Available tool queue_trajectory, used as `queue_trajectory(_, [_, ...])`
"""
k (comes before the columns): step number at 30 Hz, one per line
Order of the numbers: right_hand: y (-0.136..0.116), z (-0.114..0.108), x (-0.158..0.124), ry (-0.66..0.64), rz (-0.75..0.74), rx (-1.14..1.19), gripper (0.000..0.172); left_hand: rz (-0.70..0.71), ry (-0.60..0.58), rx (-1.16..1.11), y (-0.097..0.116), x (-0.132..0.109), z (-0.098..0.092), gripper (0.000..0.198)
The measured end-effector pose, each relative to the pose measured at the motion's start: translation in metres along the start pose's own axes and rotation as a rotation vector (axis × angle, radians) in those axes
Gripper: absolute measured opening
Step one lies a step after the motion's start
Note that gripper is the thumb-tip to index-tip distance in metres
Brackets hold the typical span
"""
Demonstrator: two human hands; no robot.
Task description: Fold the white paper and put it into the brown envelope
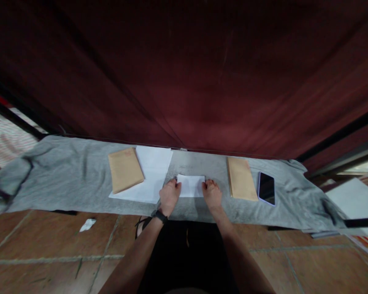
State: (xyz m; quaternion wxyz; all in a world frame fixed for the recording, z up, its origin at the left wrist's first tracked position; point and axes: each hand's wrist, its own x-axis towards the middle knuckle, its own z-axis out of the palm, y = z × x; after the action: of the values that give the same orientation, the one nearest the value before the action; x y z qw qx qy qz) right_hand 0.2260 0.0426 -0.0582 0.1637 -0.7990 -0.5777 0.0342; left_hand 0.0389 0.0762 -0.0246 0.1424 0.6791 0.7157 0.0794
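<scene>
Between my two hands lies a folded white sheet of paper, low and flat over the grey cloth. My left hand, with a dark band on its wrist, is closed on the paper's left edge. On the right edge my right hand grips with curled fingers. Larger white sheets lie just left of my left hand. Partly on top of them rests a stack of brown envelopes. A second stack of brown envelopes sits to the right of my right hand.
A phone with a purple edge lies right of the envelopes. The grey cloth covers a long narrow surface, backed by a dark red curtain. A crumpled white scrap is on the tiled floor. Dark poles stand at both sides.
</scene>
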Motion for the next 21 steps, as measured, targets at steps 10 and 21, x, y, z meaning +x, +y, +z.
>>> queue_trajectory(10, [-0.012,0.001,-0.009,0.127,-0.214,0.089,0.039,-0.006,-0.010,-0.006,0.001,0.002,0.000,0.028])
queue_trajectory(21, [-0.030,0.025,-0.040,0.003,-0.329,0.001,0.052,0.027,0.037,-0.035,-0.001,-0.002,0.000,0.029])
